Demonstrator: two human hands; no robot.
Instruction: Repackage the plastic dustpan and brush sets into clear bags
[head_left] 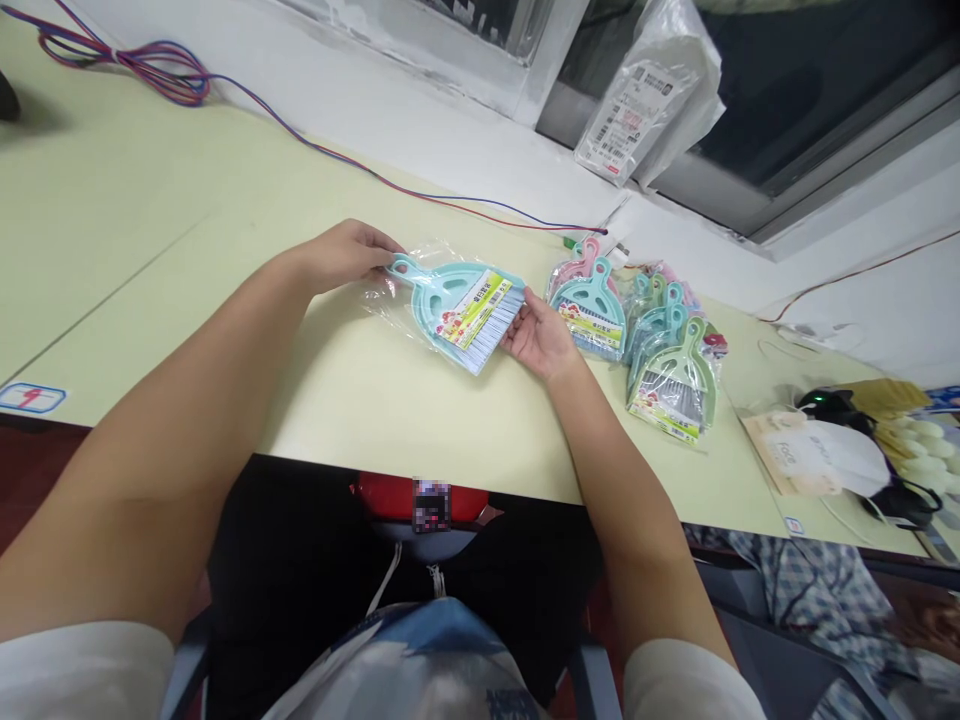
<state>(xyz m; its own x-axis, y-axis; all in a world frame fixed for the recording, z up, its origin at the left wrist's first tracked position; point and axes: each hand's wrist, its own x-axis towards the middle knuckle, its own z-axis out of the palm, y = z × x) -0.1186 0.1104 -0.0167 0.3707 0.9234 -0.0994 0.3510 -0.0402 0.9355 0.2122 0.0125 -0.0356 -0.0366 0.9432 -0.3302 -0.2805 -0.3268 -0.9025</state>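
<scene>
Two bare hands hold one turquoise plastic dustpan-and-brush set (pixel 442 285) in a clear plastic bag, over the pale yellow-green tabletop (pixel 390 415) in front of the wearer; whether its underside touches the surface cannot be told. The ring-ended handle points to 10 o'clock, and the pale blue bristles (pixel 491 335) face between 4 and 5 o'clock. A yellow-and-white printed card (pixel 476 305) lies across the brush.

Left hand (pixel 351 256): fingers drawn together in a pinch on the handle end and the bag's edge. Right hand (pixel 544 338): half curled, thumb at the corner of the pan, fingers holding the bristle-side edge; how firmly cannot be told.

Reckoned from the held set, a bagged turquoise dustpan set with a yellow card (pixel 596 295) lies at 3 o'clock, just beside the right hand. Farther along, slightly below 3 o'clock, a bagged light green dustpan set with dark grey bristles (pixel 686 375) fronts a cluster of similar packs. A beige packet marked "Face" (pixel 776 455) lies near 4 o'clock. A coiled red-and-blue cable (pixel 169 72) sits at 10 o'clock; a white printed plastic parcel (pixel 634 115) stands at 1 o'clock, by the window.
</scene>
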